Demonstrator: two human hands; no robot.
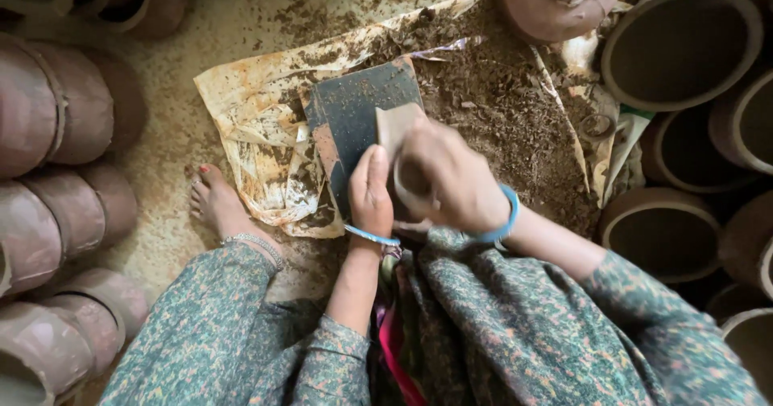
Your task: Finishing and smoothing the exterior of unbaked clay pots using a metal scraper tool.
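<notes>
Rows of unfired clay pots (56, 213) flank you on both sides. A stained sheet (250, 108) carries loose soil (499, 100) and a dark flat slab (362, 116), whose long axis runs away from you, tilted slightly left. Your right hand (455, 181) is curled closed over a small clay piece (398, 124) at the slab's near right edge. Your left hand (369, 197) lies flat, fingers extended, gripping nothing, touching the slab just left of the piece.
</notes>
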